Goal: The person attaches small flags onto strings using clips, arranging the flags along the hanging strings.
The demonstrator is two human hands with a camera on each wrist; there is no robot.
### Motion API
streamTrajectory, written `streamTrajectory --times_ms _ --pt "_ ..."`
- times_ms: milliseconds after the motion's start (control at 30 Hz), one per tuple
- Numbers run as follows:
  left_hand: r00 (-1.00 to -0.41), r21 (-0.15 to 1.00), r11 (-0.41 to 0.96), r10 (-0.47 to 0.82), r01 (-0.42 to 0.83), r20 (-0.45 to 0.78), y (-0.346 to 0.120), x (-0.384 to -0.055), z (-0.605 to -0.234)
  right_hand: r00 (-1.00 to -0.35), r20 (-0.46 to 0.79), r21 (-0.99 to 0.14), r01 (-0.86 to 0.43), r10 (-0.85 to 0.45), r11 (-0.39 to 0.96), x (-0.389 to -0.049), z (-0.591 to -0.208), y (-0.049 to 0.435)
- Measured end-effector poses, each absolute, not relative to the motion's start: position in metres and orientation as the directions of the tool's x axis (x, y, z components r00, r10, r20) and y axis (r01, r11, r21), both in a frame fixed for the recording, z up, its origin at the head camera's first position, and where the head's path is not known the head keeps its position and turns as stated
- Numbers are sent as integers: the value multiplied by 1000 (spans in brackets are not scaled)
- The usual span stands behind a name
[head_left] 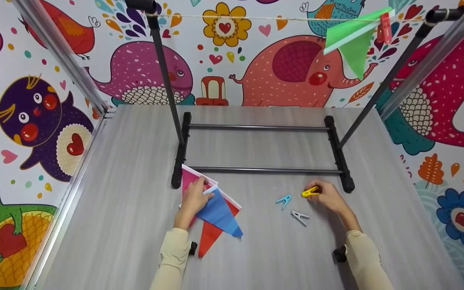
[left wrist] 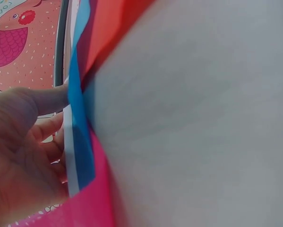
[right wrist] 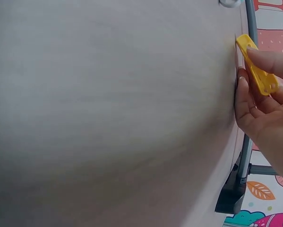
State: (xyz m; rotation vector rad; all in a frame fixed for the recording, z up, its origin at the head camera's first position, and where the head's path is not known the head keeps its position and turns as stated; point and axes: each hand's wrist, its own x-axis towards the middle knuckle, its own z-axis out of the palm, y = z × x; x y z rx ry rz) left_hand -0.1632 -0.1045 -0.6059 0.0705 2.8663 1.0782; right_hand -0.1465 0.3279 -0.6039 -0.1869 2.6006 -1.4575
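My left hand [head_left: 193, 200] pinches the blue pennant [head_left: 220, 211] between thumb and fingers near its white edge. Pink [head_left: 188, 177] and red pennants [head_left: 210, 240] lie fanned out beneath it on the table. In the left wrist view the thumb presses against the blue cloth [left wrist: 80, 142], and pink cloth shows below. A yellow clothespin [head_left: 310, 191] is held in my right hand [head_left: 332, 198], just above the tabletop. The right wrist view shows thumb and fingers on either side of the yellow clothespin [right wrist: 258, 66].
Light-blue [head_left: 284, 201] and grey clothespins [head_left: 300, 218] lie between the hands. Behind stands a black rack [head_left: 264, 170] with two uprights. A string [head_left: 272, 17] spans their tops; a red clothespin [head_left: 385, 29] fastens a green pennant [head_left: 355, 44] at its right end.
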Motion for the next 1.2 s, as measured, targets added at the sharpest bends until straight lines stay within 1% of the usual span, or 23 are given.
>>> streamTrajectory --times_ms 233,467,533,600,733,800,900,1033,1200 --pt "-995 661 750 71 8 -68 -105 -164 -606 -980 -75 -818 -46 -185 574 -146 -605 324" --pt "-996 661 750 83 35 -41 -105 -164 -607 -978 -59 -847 -59 -202 529 -137 -577 312" --pt "-996 662 749 84 38 -38 -105 -164 -608 -979 -53 -855 -59 -199 515 -136 -575 311" --pt "-996 665 746 83 37 -38 -105 -164 -608 -981 -36 -861 -65 -188 504 -136 -579 312" --pt "-996 667 744 80 31 -42 -106 -163 -607 -986 -20 -860 -66 -163 507 -141 -598 320" --pt "-996 667 745 79 28 -47 -105 -163 -607 -989 -33 -859 -47 -147 510 -143 -607 324" --pt "-996 665 747 77 24 -50 -105 -163 -607 -987 -49 -856 -36 -150 516 -144 -609 326" --pt "-996 667 745 78 23 -53 -106 -163 -607 -988 -54 -871 -24 -145 491 -141 -598 321" --pt "-995 667 744 87 38 -41 -107 -163 -607 -993 -57 -886 4 -99 464 -136 -575 311"
